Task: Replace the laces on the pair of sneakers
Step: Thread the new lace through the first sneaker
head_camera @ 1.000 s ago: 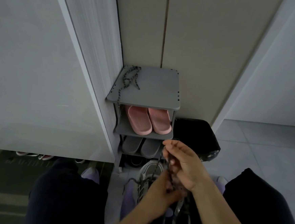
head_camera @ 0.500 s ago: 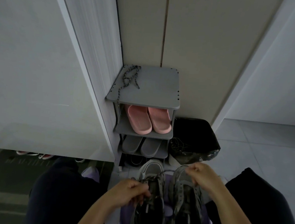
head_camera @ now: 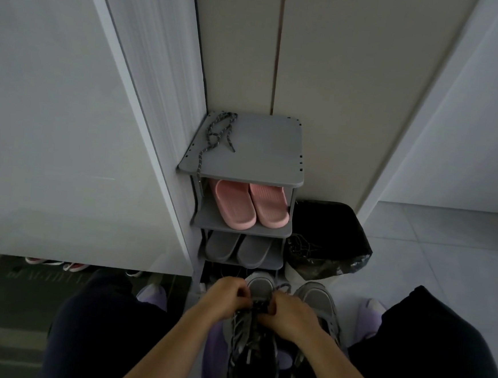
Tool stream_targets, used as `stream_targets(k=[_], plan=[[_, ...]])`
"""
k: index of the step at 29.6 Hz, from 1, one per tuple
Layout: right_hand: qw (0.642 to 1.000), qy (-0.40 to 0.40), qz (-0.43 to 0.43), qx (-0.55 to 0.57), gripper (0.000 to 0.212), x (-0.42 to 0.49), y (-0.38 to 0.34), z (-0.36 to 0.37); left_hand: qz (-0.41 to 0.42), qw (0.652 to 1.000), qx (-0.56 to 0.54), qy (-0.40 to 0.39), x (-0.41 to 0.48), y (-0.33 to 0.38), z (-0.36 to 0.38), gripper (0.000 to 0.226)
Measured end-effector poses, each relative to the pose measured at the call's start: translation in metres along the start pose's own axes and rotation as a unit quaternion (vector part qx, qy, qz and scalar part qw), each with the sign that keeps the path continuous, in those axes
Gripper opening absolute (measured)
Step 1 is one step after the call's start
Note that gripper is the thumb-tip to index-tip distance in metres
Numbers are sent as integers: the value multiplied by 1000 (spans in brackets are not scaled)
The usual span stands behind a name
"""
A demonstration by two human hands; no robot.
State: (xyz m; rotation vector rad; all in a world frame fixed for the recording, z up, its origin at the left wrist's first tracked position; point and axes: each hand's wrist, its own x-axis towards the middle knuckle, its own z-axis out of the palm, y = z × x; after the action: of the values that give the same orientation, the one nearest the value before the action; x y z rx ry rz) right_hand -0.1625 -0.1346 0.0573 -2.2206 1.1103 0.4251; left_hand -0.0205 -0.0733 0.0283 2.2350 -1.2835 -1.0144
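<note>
Both hands are working at the forefoot of the left sneaker [head_camera: 255, 338]. The left hand [head_camera: 227, 299] and the right hand [head_camera: 287, 315] are closing on the dark lace [head_camera: 259, 304] at the lowest eyelets, fingers pinching it from either side; the exact grip is hidden in the dim light.

Position: the left sneaker is lying directly beneath both hands, on the floor between the person's knees. The right sneaker [head_camera: 318, 309] is sitting just beside the right hand, on its outer side.

Orientation: both sneakers are pointing toe-first away from the person, toward the shoe rack [head_camera: 268, 148]. Each long axis is running heel-near, toe-far, roughly parallel to the forearms.

Progress, as a judgement:
1. The left sneaker is carrying lacing along its throat, and the hands are working at the toe end.
2. The right sneaker's lacing state is too dark to tell.
3. 1 speckled lace [head_camera: 218, 132] is lying loose on the rack's top shelf, well ahead of both hands, so at least 1 lace is waiting to be fitted or discarded.
</note>
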Motion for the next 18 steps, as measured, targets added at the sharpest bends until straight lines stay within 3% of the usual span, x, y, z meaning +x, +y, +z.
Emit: stream_targets(k=[3, 6, 12, 15, 18], plan=[[1000, -5, 6, 24, 23, 0, 1, -1, 29, 993, 104, -38, 0, 7, -5, 16], [999, -5, 16, 30, 20, 0, 3, 2, 71, 981, 179, -16, -1, 14, -7, 8], [999, 1, 16, 33, 24, 6, 0, 15, 50, 998, -31, -24, 10, 22, -16, 21], [999, 10, 7, 38, 23, 6, 0, 19, 48, 994, -98, -15, 8, 14, -11, 7], [999, 23, -3, 38, 28, 1, 4, 16, 26, 992, -123, 31, -4, -2, 0, 26]])
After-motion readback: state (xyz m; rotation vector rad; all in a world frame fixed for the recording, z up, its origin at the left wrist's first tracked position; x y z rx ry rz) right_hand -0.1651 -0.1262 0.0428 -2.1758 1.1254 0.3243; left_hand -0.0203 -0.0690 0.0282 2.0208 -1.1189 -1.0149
